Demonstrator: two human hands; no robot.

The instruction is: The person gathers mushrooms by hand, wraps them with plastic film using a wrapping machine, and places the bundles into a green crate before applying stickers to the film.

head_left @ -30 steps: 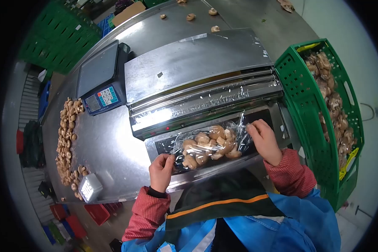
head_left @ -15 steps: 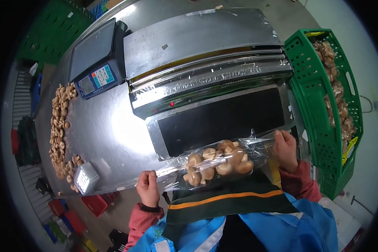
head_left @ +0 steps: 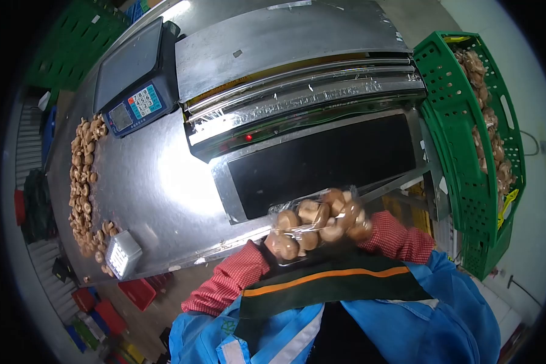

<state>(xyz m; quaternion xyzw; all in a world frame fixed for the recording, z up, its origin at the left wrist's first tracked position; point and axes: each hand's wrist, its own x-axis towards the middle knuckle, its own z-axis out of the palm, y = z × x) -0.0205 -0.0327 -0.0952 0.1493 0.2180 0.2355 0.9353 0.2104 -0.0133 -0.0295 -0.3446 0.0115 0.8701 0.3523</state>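
A clear film-wrapped pack of brown mushrooms (head_left: 314, 223) is held in front of the dark green apron, at the near edge of the steel table. My left hand (head_left: 271, 244) grips its left end from below, with most of the fingers hidden by the pack. At the right end, my right hand is tucked under and behind the pack; chiefly its red checked sleeve (head_left: 397, 238) shows. Shiny film stretches over the mushrooms. Just beyond the pack lies the black plate (head_left: 324, 164) of the wrapping machine (head_left: 303, 109), whose red light is lit.
Loose mushrooms (head_left: 81, 188) lie along the table's left side, beside a clear plastic tray (head_left: 123, 255). A digital scale (head_left: 133, 91) stands at the back left. On the right, a green crate (head_left: 455, 145) holds packed mushrooms. Red crates (head_left: 138, 294) sit below the table.
Both hands have moved inward from the stretched film ends and gone under the pack. The loose film at the sides is now folded in. The view has shifted slightly.
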